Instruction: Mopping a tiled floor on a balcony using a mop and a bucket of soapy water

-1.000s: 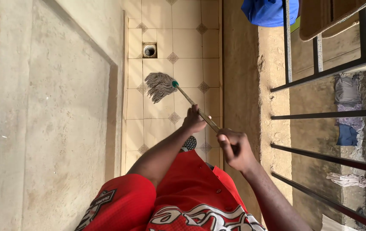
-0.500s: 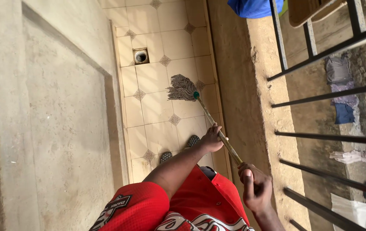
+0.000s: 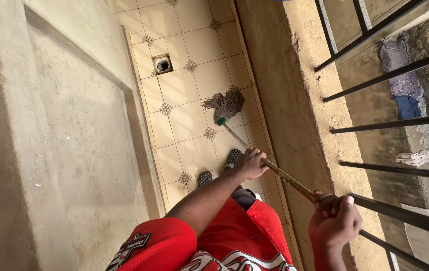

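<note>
Only the head view to go on, so here's what I had; my left hand point(image 3: 251, 163) was curled round the mop handle point(image 3: 269, 166) about halfway down, fingers wrapped over the top of it; my right hand point(image 3: 336, 221) was closed in a fist on the upper end of the same handle, thumb tucked across, so both hands were clamped on the stick and neither was spread. The handle ran at a slant from my right fist, through the left, down to a green collar point(image 3: 221, 121); past that the mop head point(image 3: 225, 104), a grey stringy bundle, lay on the tiled floor point(image 3: 184, 85), near the right edge of the tiles and just beside the low kerb point(image 3: 274, 90). The tiles were cream with small dark diamonds at the corners; a square drain hole point(image 3: 162, 64) sat further up, well apart from the mop head. My two shoes point(image 3: 232, 158) showed on the tiles just under the left hand; red shirt point(image 3: 234, 241) filled the bottom. Rough plastered wall point(image 3: 64, 150) on the left; dark metal railing point(image 3: 395, 125) on the right, with some cloths point(image 3: 402, 85) lying on the ground beyond it.
</note>
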